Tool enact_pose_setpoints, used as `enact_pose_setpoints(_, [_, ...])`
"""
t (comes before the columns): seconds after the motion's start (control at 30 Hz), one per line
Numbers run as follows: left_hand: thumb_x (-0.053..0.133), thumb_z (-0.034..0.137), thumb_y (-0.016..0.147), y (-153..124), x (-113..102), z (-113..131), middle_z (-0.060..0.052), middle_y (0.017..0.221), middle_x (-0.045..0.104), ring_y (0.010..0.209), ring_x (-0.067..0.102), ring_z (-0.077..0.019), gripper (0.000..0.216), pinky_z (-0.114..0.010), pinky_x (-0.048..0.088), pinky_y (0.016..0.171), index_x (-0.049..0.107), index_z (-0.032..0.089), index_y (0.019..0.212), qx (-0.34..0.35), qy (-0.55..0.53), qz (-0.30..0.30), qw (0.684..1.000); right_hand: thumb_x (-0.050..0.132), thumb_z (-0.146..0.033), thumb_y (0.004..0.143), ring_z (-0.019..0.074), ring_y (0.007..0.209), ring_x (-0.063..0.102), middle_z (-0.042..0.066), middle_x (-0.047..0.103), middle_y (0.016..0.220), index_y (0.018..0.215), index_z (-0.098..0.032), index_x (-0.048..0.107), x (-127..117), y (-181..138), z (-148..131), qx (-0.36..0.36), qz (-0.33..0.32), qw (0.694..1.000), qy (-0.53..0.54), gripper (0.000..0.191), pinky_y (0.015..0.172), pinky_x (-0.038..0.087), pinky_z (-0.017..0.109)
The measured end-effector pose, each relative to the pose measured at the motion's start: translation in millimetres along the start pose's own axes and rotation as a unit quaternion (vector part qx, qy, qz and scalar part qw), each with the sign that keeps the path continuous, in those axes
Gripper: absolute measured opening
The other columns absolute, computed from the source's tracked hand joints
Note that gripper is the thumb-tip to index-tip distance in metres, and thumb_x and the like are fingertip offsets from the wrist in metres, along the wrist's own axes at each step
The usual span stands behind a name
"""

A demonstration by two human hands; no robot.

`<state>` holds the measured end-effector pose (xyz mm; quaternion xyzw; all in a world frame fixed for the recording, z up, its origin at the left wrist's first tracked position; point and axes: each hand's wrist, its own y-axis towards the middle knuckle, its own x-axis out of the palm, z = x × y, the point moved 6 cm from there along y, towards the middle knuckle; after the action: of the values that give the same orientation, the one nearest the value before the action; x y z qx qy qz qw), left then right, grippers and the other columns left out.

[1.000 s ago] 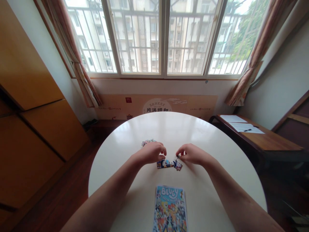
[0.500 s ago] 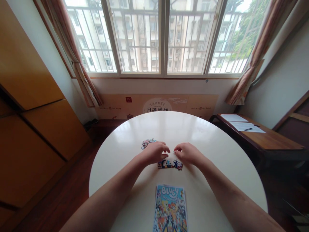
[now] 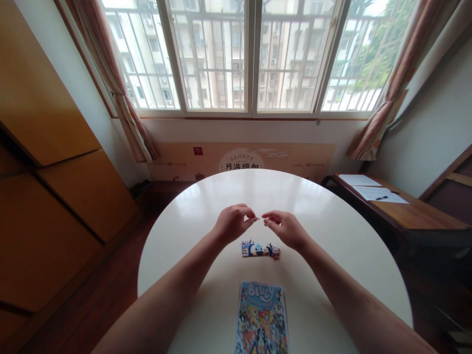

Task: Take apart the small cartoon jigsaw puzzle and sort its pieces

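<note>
My left hand [image 3: 236, 222] is raised over the white round table [image 3: 165, 260], thumb and forefinger pinched on a small pale jigsaw puzzle piece [image 3: 257, 219]. Facing it, my right hand [image 3: 285, 227] has its thumb and forefinger slightly apart near that piece, with nothing plainly between them. Below both hands lies a joined strip of puzzle pieces [image 3: 260, 249], dark blue and light blue with an uneven upper edge. The heap of loose pieces is hidden behind my left hand.
A colourful Bluey picture sheet [image 3: 261, 314] lies at the table's near side. To the right, a wooden side table [image 3: 424, 211] carries papers [image 3: 379, 193] and pens. Beyond the round table are a printed board [image 3: 206, 160] and a barred window.
Both hands have lifted and moved slightly away from the strip, uncovering it. The small piece now shows at my left fingertips. My left hand now covers the loose heap.
</note>
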<state>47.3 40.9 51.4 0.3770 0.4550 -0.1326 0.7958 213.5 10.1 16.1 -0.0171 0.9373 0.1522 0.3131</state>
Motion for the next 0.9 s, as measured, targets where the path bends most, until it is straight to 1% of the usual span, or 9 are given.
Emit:
enact_pose_setpoints(0.07, [0.067, 0.031, 0.086, 1, -13, -13, 0.0, 0.083, 0.07, 0.065, 0.059, -0.0123, 0.013, -0.024, 0.041, 0.062, 0.073, 0.021, 0.079, -0.034, 0.039, 0.03, 0.998, 0.057, -0.036, 0.086, 0.0178, 0.079, 0.066, 0.006, 0.073, 0.094, 0.114, -0.02, 0.07, -4, -2, 3, 0.028, -0.028, 0.997, -0.062, 0.034, 0.076, 0.05, 0.03])
enact_pose_setpoints(0.17, [0.066, 0.03, 0.085, 1, -32, -38, -0.001, 0.083, 0.068, 0.067, 0.059, -0.0139, 0.012, -0.025, 0.041, 0.061, 0.072, 0.021, 0.08, -0.1, 0.106, 0.067, 0.987, 0.057, -0.036, 0.085, 0.0188, 0.081, 0.066, 0.006, 0.073, 0.096, 0.112, -0.021, 0.071, -5, -9, 0, 0.046, -0.109, 0.983, -0.143, 0.034, 0.076, 0.047, 0.03])
enact_pose_setpoints(0.23, [0.065, 0.03, 0.085, 1, -38, -53, -0.001, 0.084, 0.068, 0.071, 0.061, -0.0155, 0.012, -0.025, 0.041, 0.062, 0.072, 0.021, 0.08, -0.133, 0.143, 0.078, 0.978, 0.057, -0.035, 0.084, 0.0198, 0.084, 0.065, 0.006, 0.073, 0.097, 0.112, -0.021, 0.072, -3, -16, -5, 0.048, -0.157, 0.971, -0.174, 0.035, 0.076, 0.046, 0.03])
enact_pose_setpoints(0.33, [0.064, 0.028, 0.084, -1, -37, -70, -0.002, 0.088, 0.069, 0.076, 0.062, -0.0176, 0.011, -0.026, 0.041, 0.064, 0.072, 0.022, 0.08, -0.176, 0.18, 0.065, 0.966, 0.061, -0.034, 0.079, 0.0224, 0.091, 0.065, 0.007, 0.072, 0.099, 0.118, -0.022, 0.07, 0, -27, -13, 0.049, -0.199, 0.957, -0.208, 0.042, 0.079, 0.045, 0.03])
enact_pose_setpoints(0.43, [0.063, 0.027, 0.084, -2, -26, -78, -0.003, 0.091, 0.07, 0.08, 0.063, -0.0187, 0.011, -0.026, 0.042, 0.065, 0.073, 0.022, 0.081, -0.201, 0.193, 0.017, 0.96, 0.065, -0.034, 0.073, 0.0251, 0.098, 0.063, 0.009, 0.071, 0.107, 0.123, -0.022, 0.067, 4, -34, -16, 0.046, -0.219, 0.948, -0.227, 0.051, 0.083, 0.044, 0.032])
enact_pose_setpoints(0.53, [0.062, 0.025, 0.082, -3, -15, -78, -0.003, 0.094, 0.071, 0.083, 0.064, -0.0198, 0.012, -0.026, 0.043, 0.066, 0.074, 0.023, 0.083, -0.211, 0.195, -0.046, 0.957, 0.067, -0.031, 0.069, 0.0257, 0.102, 0.062, 0.009, 0.068, 0.114, 0.126, -0.023, 0.065, 6, -36, -17, 0.039, -0.226, 0.944, -0.237, 0.057, 0.085, 0.043, 0.032])
enact_pose_setpoints(0.63, [0.063, 0.025, 0.08, -3, -11, -72, -0.004, 0.094, 0.072, 0.085, 0.064, -0.0204, 0.013, -0.027, 0.044, 0.066, 0.075, 0.024, 0.084, -0.206, 0.188, -0.087, 0.956, 0.068, -0.028, 0.066, 0.0251, 0.1, 0.061, 0.009, 0.068, 0.113, 0.126, -0.024, 0.065, 7, -35, -16, 0.046, -0.23, 0.943, -0.236, 0.06, 0.083, 0.043, 0.031])
enact_pose_setpoints(0.8, [0.061, 0.032, 0.084, -2, -10, -55, -0.004, 0.089, 0.072, 0.083, 0.063, -0.0199, 0.017, -0.027, 0.044, 0.066, 0.076, 0.023, 0.083, -0.172, 0.144, -0.099, 0.97, 0.069, -0.025, 0.063, 0.0211, 0.088, 0.062, 0.006, 0.069, 0.1, 0.124, -0.024, 0.065, 7, -31, -11, 0.066, -0.243, 0.946, -0.203, 0.061, 0.073, 0.043, 0.027])
enact_pose_setpoints(0.9, [0.062, 0.03, 0.084, -1, -4, -36, -0.003, 0.088, 0.072, 0.08, 0.063, -0.0185, 0.016, -0.027, 0.045, 0.069, 0.076, 0.023, 0.083, -0.12, 0.094, -0.096, 0.984, 0.07, -0.022, 0.061, 0.0182, 0.081, 0.06, 0.003, 0.068, 0.093, 0.123, -0.025, 0.065, 9, -27, -7, 0.065, -0.247, 0.951, -0.172, 0.062, 0.069, 0.042, 0.025])
